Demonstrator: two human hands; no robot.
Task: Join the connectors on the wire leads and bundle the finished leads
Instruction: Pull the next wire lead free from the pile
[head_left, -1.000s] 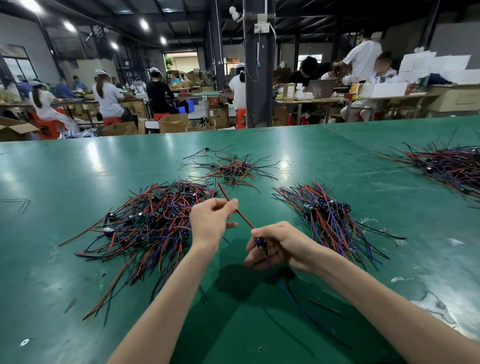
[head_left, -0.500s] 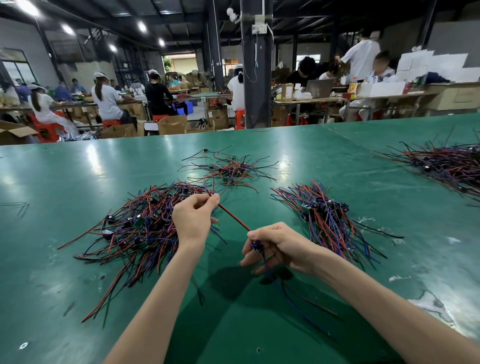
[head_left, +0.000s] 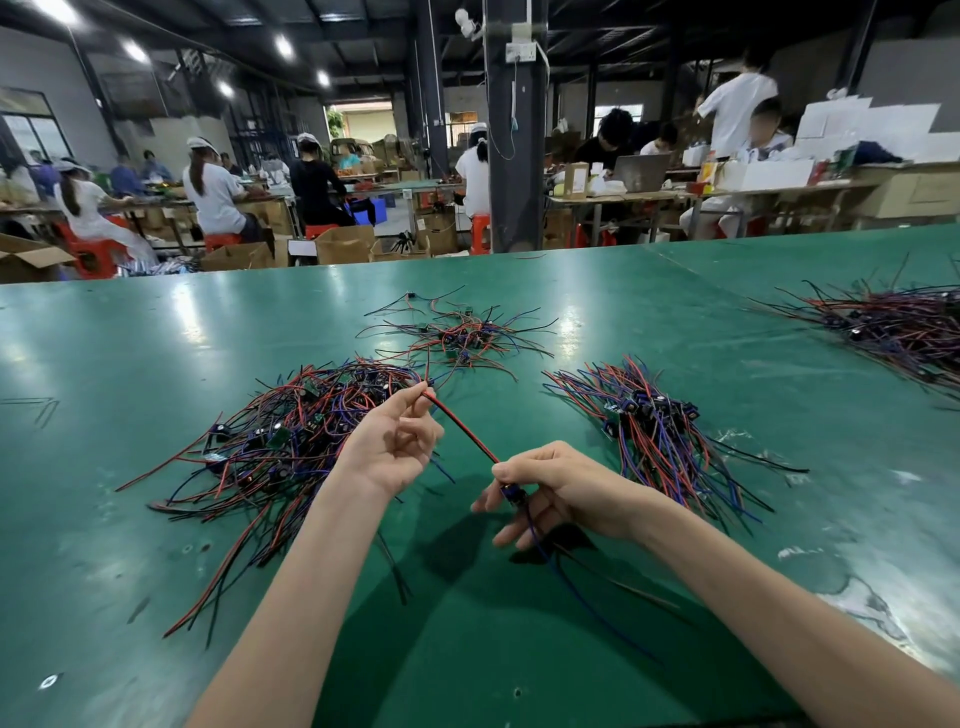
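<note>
The green desk (head_left: 156, 364) carries 4 loose heaps of leads. The biggest heap (head_left: 270, 441) lies just left of my left grip (head_left: 395, 441). A tidier heap (head_left: 654, 426) lies right of my right grip (head_left: 561, 493), a thin scatter (head_left: 457, 332) lies beyond both, and a far heap (head_left: 904, 327) sits well off to the right.

Between my 2 grips runs 1 red wire (head_left: 462, 428), pulled straight above the desk. My left grip pinches its far end between thumb and forefinger. My right grip pinches the small blue connector (head_left: 511, 493) at its near end, the other fingers spread. A blue wire (head_left: 571, 587) trails from the connector down toward me.

I judge this to be the joining step, with bundling not begun. Whether the connector is fully seated I cannot tell. Next I would press it home, check it, and lay the lead on the heap to my right.

The only containers are cardboard boxes (head_left: 343, 244) past the far desk edge, well beyond both grips. I cannot tell what they hold.
</note>
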